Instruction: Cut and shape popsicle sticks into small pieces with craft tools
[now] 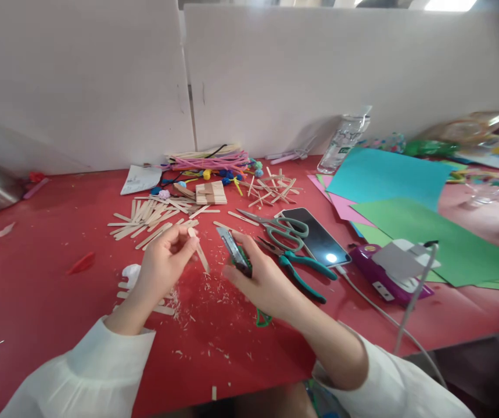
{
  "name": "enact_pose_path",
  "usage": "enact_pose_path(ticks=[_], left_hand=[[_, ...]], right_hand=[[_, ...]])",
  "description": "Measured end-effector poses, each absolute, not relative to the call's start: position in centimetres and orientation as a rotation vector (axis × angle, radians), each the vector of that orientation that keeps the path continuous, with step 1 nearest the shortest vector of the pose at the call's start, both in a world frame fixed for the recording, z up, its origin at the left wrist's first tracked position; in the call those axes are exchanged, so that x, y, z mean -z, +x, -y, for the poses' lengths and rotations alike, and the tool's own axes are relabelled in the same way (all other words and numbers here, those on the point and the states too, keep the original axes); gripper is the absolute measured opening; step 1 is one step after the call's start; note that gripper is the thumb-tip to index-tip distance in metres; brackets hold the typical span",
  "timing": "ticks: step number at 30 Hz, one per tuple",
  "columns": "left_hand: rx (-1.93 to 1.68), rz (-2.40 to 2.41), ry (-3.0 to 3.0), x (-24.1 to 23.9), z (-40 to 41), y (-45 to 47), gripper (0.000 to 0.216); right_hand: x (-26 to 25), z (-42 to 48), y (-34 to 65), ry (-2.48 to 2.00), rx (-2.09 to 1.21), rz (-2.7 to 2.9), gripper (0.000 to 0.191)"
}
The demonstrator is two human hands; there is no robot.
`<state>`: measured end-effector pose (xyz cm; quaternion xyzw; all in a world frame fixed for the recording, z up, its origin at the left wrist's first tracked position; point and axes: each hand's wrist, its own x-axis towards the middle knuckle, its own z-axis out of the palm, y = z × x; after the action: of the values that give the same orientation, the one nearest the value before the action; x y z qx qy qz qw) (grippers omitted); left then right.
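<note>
My left hand (162, 264) pinches a short wooden craft stick (200, 251) by its upper end, the stick slanting down to the right above the red table (35, 278). My right hand (262, 278) is closed round a utility knife (234, 249) with a green handle, its grey blade end pointing up-left toward the stick, a small gap between them. Wood shavings (205, 296) lie scattered on the table beneath both hands. White sleeves cover both my forearms.
Loose craft sticks (144, 220) lie behind my left hand. Scissors (282, 227), green pliers (305, 270) and a phone (316, 238) sit right of my right hand. Coloured paper sheets (406, 203), a purple device with cable (388, 270), pipe cleaners (214, 162) and a plastic bottle (343, 142) stand further back.
</note>
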<state>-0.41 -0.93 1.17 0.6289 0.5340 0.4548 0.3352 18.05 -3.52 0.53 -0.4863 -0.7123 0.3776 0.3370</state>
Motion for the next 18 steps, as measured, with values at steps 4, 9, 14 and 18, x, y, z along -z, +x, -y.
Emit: enact_pose_path(ticks=[4, 9, 14, 18], left_hand=[[-1.148, -1.459, 1.761, -0.6, 0.3, -0.8, 0.022], [-1.111, -1.563, 1.98, -0.6, 0.4, -0.9, 0.016], [-1.118, -1.571, 2.11, -0.7, 0.5, -0.7, 0.016], [-1.141, -1.586, 2.174, -0.8, 0.6, -0.4, 0.016]], right_hand=[[-0.5, 4.3, 17.9, -1.194, -0.835, 2.125, 0.055], [-0.1, 4.7, 17.6, -1.219, -0.745, 2.29, 0.057], [-0.1, 4.8, 17.8, -1.321, -0.616, 2.378, 0.06], [-0.2, 4.7, 17.7, -1.388, -0.547, 2.435, 0.062]])
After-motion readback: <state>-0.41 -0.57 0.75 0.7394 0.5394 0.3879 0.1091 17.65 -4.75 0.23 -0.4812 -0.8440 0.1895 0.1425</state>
